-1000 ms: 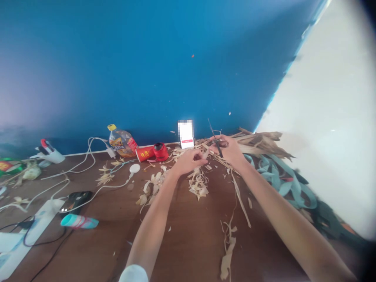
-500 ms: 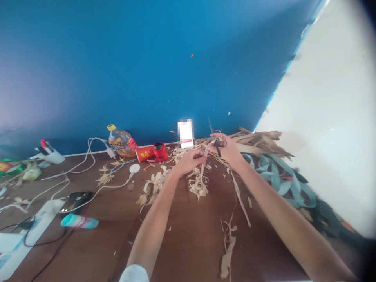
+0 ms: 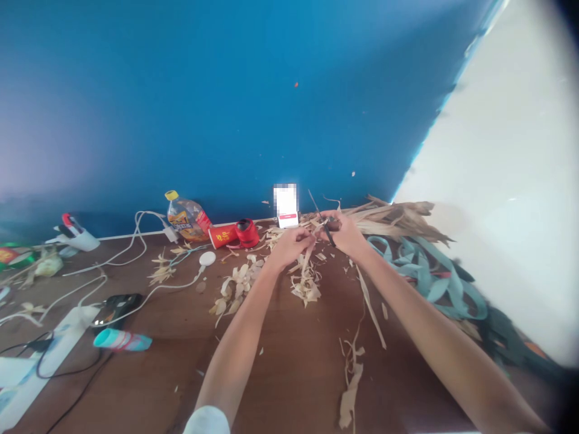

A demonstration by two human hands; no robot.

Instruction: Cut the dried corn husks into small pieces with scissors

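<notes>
My left hand point(image 3: 289, 248) has its fingers closed in a pinch on a narrow pale strip of dry husk point(image 3: 308, 256), which hangs toward a small heap of curled husk pieces point(image 3: 306, 289) on the table. Close on the right, my right hand point(image 3: 347, 234) is wrapped round a dark pair of scissors point(image 3: 328, 234); one blade points up and to the left. Both sets of fingertips nearly meet, and the spot between them is too small to make out. Petal-shaped husk pieces point(image 3: 239, 283) lie left of my left forearm.
A lit phone point(image 3: 287, 208) leans at the blue wall. Left of it are a red can point(image 3: 223, 236), a red tape roll point(image 3: 246, 233) and a plastic bottle point(image 3: 185, 220). Long dry husks point(image 3: 398, 217) and blue-green ribbon point(image 3: 429, 271) lie right. Cables and a power strip point(image 3: 49, 361) occupy the left.
My right hand has shifted slightly left and down toward my left hand, and the scissors have tilted further left. My left hand has barely moved, still pinching the strip.
</notes>
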